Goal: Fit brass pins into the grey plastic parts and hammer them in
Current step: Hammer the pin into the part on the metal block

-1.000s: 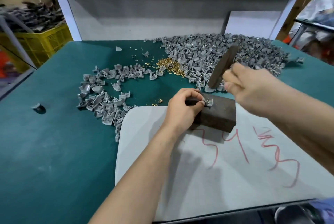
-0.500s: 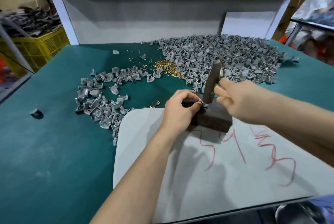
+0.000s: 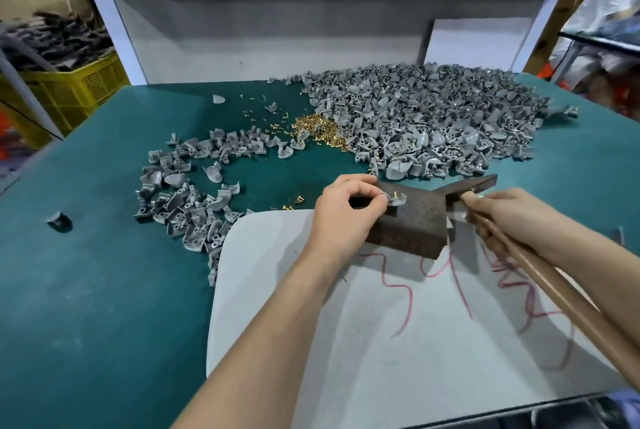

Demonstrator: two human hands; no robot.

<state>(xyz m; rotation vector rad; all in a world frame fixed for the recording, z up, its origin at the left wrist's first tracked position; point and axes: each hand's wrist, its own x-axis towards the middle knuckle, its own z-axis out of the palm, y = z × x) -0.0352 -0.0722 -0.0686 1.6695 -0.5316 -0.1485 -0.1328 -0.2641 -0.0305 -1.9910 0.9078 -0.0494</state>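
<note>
Observed from the near edge of the counter (image 3: 86, 273). The left hand (image 3: 346, 210) pinches one grey plastic part (image 3: 398, 200) between thumb and fingertips and holds it on the top face of a dark, rust-coloured metal block (image 3: 412, 224). A brass pin (image 3: 394, 192) stands upright out of the part.

The right hand (image 3: 512, 217) is wrapped round the wooden handle of a hammer (image 3: 474, 186), close under the head. The head sits low at the block's far right corner, clear of the part; whether it touches the block I cannot tell.

The block rests on a pale sheet (image 3: 346, 342) scrawled in red, which lies on the green counter. Behind the block is a large heap of grey parts (image 3: 433, 120), with a loose pile of brass pins (image 3: 317, 127) at its left edge. A smaller scatter of grey parts (image 3: 187, 196) lies left, reaching the sheet's corner. A yellow crate (image 3: 79, 89) stands off the counter, far left.
</note>
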